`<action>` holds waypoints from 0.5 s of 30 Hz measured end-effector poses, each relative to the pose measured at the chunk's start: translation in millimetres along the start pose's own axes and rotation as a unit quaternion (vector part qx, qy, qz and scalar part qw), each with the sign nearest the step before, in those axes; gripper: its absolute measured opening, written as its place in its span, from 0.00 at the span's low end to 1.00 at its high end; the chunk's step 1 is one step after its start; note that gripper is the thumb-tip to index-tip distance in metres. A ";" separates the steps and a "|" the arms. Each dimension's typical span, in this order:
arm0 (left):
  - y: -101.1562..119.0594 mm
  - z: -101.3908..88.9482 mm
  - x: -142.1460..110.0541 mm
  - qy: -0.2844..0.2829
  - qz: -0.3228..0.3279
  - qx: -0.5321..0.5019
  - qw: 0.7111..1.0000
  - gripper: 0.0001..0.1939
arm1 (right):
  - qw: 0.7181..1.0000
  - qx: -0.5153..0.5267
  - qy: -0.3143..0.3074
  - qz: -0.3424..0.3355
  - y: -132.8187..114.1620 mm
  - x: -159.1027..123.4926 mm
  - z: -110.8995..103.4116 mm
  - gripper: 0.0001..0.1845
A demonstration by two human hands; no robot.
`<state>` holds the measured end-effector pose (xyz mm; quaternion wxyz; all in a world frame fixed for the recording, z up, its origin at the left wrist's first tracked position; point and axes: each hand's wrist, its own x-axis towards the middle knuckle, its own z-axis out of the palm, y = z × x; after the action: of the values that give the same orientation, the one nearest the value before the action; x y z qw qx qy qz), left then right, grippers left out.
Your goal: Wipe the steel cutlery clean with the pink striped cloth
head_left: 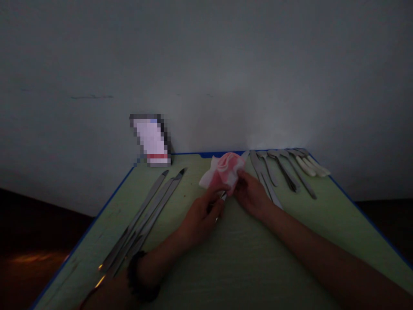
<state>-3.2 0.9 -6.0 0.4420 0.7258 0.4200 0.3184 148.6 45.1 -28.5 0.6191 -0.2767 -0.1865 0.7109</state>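
Near the far edge of the table, my left hand (208,209) is closed around a metal utensil; a short piece of its shiny handle (223,195) shows between the fingers. What kind of utensil it is cannot be made out. A bunched pink and white cloth (226,170) sits against that hand, covering what lies beyond the handle. From the right, my right hand (250,191) grips the cloth's lower edge with bent fingers, partly hidden behind it. Just beyond my right hand lie a few long metal knives (258,165).
Three table knives (150,206) lie slantwise on the left of the green table (245,267). Spoons (284,170) and white-handled cutlery (311,165) spread over the back right. A blurred-out phone (151,140) leans on the wall (206,73) at the back left.
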 end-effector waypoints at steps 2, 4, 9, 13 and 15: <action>-0.1 0.5 -1.0 0.002 0.012 0.038 0.999 0.16 | 1.000 0.003 -0.012 -0.003 -0.1 -0.5 0.8 0.07; 0.3 0.6 -1.4 0.005 0.020 0.062 0.998 0.18 | 1.000 0.012 -0.023 0.004 -0.2 -1.0 2.2 0.10; 2.9 1.0 -0.5 -0.014 0.012 0.064 0.998 0.24 | 0.999 0.033 -0.020 0.033 -2.3 -1.4 5.3 0.14; 3.1 2.3 -0.1 -0.032 0.011 0.068 0.997 0.24 | 0.998 0.046 -0.030 0.028 -5.3 -1.4 7.9 0.15; 2.4 2.9 -0.5 -0.039 0.013 0.079 0.996 0.22 | 0.998 0.052 -0.004 0.026 -5.8 -0.8 8.2 0.15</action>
<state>-0.3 -1.3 -4.9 0.3948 0.7762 0.4165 0.2611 148.1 46.0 -18.4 0.6133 -0.2460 -0.1445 0.7365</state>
